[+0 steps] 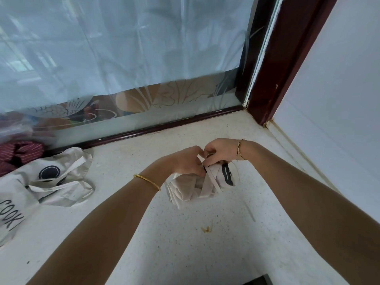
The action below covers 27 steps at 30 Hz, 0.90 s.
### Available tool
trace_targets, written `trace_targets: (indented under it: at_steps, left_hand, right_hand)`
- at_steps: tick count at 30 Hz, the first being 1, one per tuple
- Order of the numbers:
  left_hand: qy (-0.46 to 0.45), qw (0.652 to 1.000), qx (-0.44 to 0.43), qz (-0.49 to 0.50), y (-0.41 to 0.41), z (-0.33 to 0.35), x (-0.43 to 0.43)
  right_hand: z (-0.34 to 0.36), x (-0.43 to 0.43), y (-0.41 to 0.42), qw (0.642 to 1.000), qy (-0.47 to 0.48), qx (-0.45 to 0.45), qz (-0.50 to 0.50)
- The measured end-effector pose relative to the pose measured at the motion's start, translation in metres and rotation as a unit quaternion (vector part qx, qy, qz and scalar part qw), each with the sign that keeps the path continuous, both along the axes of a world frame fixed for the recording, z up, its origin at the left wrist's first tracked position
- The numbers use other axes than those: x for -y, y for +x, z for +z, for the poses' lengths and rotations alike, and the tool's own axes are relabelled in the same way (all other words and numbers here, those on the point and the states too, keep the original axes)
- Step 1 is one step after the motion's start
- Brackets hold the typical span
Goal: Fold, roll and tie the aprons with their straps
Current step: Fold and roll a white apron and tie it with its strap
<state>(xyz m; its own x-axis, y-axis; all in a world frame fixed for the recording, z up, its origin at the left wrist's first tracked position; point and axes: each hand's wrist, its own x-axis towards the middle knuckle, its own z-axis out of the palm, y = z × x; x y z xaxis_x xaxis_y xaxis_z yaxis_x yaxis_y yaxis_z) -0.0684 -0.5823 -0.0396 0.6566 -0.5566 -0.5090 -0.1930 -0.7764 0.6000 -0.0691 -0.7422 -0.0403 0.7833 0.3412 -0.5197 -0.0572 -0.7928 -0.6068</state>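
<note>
Both hands, left hand (188,161) and right hand (220,150), are pinching the strap (211,178) on a rolled apron (197,187) held just above the speckled counter (185,233).

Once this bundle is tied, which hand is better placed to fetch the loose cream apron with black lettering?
Likely the left hand: the loose cream apron lies on its side of the speckled counter; the right hand is farther.

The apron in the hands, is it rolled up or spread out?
Rolled up: the apron is a bundle with its strap across it, pinched by left hand and right hand.
</note>
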Motion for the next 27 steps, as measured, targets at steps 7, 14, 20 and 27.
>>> trace_targets:
  at_steps: [7,14,20,27]
  left_hand:
    - [0.016,0.999,0.017,-0.025,0.0,-0.001,0.001]
    - [0.046,0.989,0.142,-0.009,0.007,-0.007,0.0]
    - [0.081,0.946,0.313,0.03,-0.002,-0.015,0.001]
    - [-0.005,0.952,0.306,0.02,-0.027,-0.047,-0.006]
  right_hand:
    - [0.0,0.0,0.002,0.987,-0.012,-0.162,0.007]
    - [-0.015,-0.005,-0.001,0.996,0.048,-0.052,-0.052]
    - [-0.035,-0.004,0.0,0.975,0.097,-0.045,-0.196]
    - [-0.053,0.006,-0.003,0.849,0.234,-0.161,-0.446]
